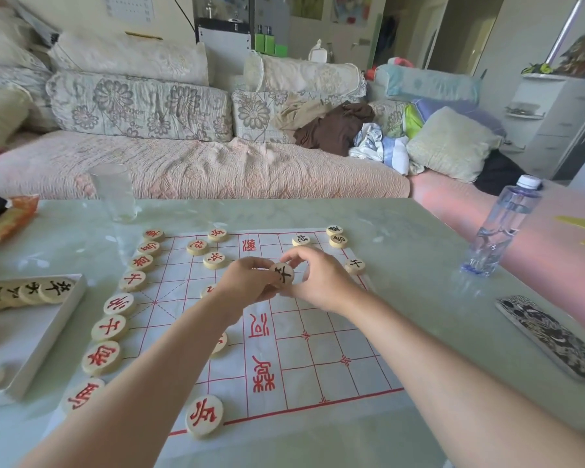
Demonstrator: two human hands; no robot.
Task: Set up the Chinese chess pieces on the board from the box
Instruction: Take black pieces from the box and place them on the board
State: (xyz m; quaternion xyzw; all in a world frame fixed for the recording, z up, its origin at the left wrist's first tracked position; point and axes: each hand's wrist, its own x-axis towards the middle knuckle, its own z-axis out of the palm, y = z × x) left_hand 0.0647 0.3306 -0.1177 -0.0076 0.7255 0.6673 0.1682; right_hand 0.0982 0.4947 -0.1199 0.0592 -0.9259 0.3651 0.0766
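Pale green glass-look tabletop in a living room, sofa behind it. We go near to far.

Nearest us, a red soldier piece sits on the close edge of the paper board. Red pieces run up the board's left edge in a full-looking file, about nine discs, nearest one partly under our left forearm. Red cannon and more red soldiers sit one or two lines in; at least two more discs are half hidden by the left arm. We judge red as essentially done.

The box is off the board's left side, still holding a stack of black-lettered pieces plus one more at its near end.

Mid-board, left hand and right hand meet together, both pinching one black-lettered disc, tilted face-up toward us, above the board, not placed yet. Which hand carries the load, we cannot tell.

Far side: only four black pieces down, a cannon, two at the far corner and one on the right edge. Black is mostly left to do.

Pieces: thick pale wooden discs, engraved characters, red or black. Board: thin white sheet, red grid, slightly wrinkled.

Beyond: drinking glass, water bottle at right.
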